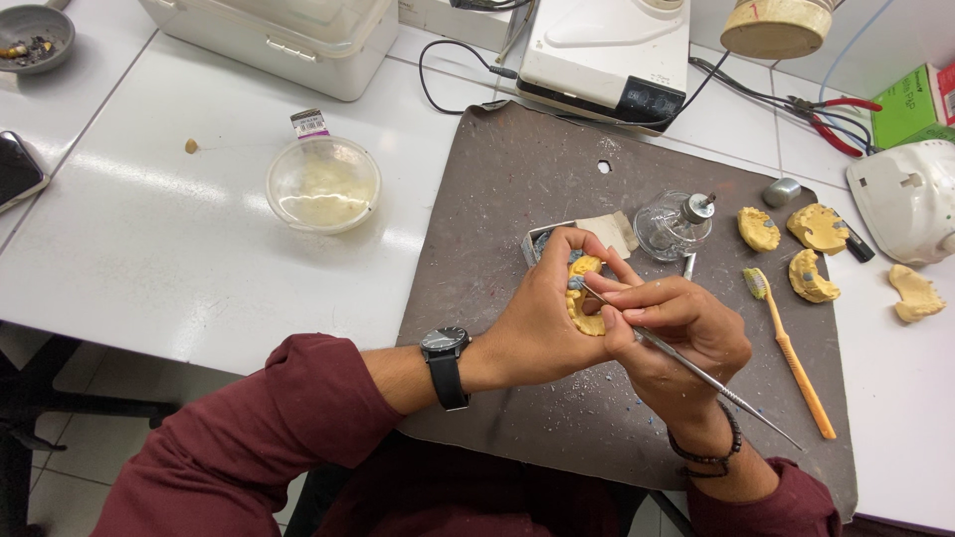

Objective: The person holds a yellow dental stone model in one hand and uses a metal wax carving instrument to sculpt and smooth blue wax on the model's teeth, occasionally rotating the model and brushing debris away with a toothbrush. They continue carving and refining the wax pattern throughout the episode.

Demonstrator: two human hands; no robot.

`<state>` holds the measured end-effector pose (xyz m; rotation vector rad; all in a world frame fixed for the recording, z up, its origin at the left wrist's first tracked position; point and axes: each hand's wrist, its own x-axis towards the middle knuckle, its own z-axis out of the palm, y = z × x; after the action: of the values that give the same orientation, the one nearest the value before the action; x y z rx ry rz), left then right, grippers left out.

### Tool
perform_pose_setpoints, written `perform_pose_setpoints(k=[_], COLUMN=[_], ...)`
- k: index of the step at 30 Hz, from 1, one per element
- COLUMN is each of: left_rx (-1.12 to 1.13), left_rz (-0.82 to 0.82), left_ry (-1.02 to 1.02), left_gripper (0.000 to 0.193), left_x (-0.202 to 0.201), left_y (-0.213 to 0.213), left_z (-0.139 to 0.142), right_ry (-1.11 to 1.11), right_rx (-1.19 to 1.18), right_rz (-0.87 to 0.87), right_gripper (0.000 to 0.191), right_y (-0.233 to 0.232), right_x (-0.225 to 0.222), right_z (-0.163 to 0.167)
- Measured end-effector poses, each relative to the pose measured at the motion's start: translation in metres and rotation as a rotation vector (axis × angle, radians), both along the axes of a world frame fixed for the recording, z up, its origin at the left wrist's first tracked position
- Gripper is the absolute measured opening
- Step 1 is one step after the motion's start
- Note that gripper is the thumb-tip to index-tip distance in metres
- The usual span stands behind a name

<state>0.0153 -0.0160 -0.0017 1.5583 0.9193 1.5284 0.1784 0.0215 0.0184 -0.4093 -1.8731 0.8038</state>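
Left hand [542, 318] clamps yellow dental cast [584, 298], right hand [671, 333] pinches metal carving tool [696, 373]
Cast held above grey mat [497, 229], near the glass burner [673, 225]; best steadied by bracing fingers, tip kept light

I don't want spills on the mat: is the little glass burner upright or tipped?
Upright. The glass burner stands on its base on the brown mat, metal cap on top.

Both forearms are raised over the centre, hands pressed together. L hand [542, 318] is curled shut, palm up. R hand [676, 333] is pinched closed, wrist bent.
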Motion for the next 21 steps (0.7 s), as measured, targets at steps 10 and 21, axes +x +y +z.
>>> perform_pose_setpoints(k=[10,21], left_rx=[-0.038,-0.369], left_rz=[-0.024,-0.326], left_ry=[-0.022,-0.293], left_gripper=[0.057,0.069], left_x=[0.0002,-0.0056], left_y=[0.0003,0.0016], left_z=[-0.0036,0.0002], right_ry=[-0.020,-0.037], right_rx=[0.036,-0.029], right_rz=[-0.014,-0.059], right_gripper=[0.015,0.014], right_y=[-0.0014,0.0011], right_x=[0.0002,0.0085], right_z=[-0.0003,-0.0016])
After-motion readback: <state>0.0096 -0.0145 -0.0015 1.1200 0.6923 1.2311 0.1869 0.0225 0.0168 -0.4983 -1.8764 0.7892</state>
